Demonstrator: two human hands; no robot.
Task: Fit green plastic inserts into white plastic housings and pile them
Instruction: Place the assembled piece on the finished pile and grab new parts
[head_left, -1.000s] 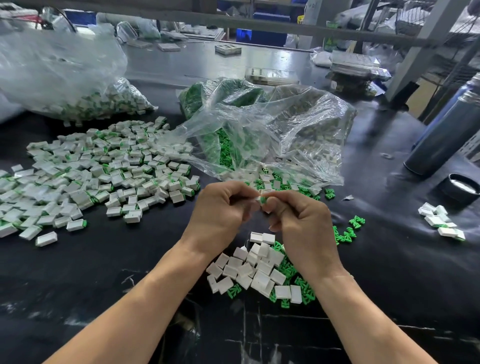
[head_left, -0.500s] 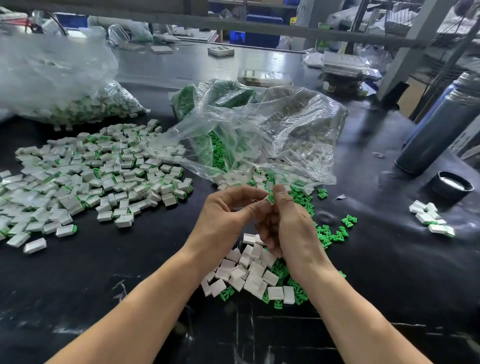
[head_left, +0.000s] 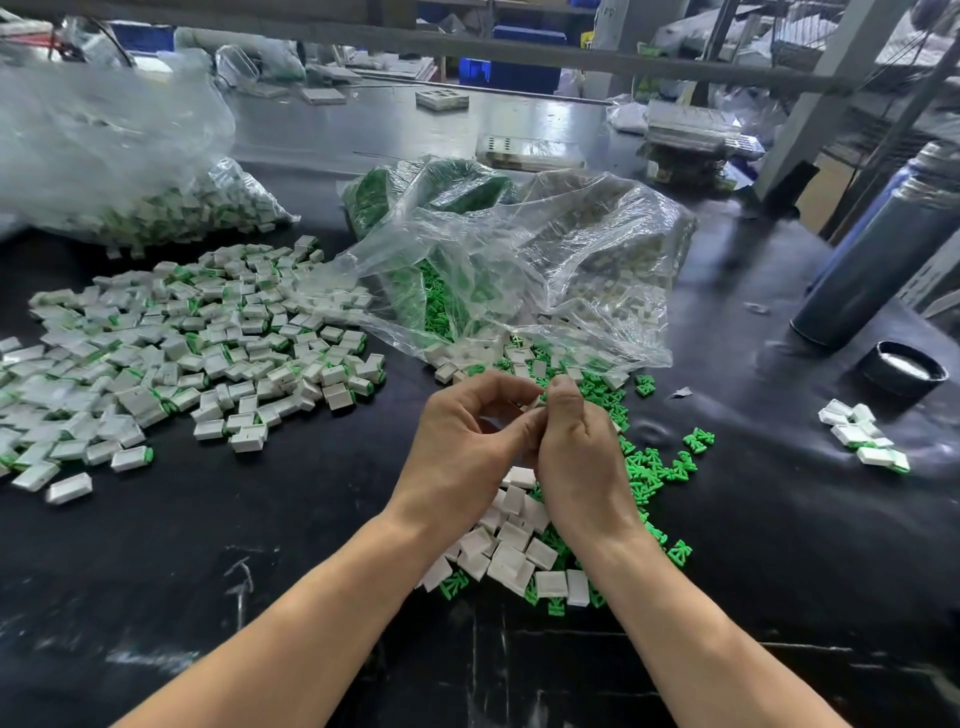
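Observation:
My left hand (head_left: 460, 452) and my right hand (head_left: 582, 457) meet above the black table, fingertips together. Between them they pinch a small white housing (head_left: 534, 402); a sliver of green shows at its tip. Most of the piece is hidden by my fingers. Under my wrists lie loose white housings (head_left: 511, 545) mixed with green inserts (head_left: 649, 467). A wide pile of assembled white-and-green pieces (head_left: 182, 348) covers the table to the left.
A clear open bag (head_left: 519, 270) spills green inserts and white housings just beyond my hands. Another clear bag (head_left: 104, 156) of assembled pieces sits far left. A dark cylinder (head_left: 872, 260), a black cap (head_left: 904, 369) and a few pieces (head_left: 862, 436) are at right.
My hands stayed joined on the small piece and turned slightly; my right thumb now presses on top of it. The view shifted a little.

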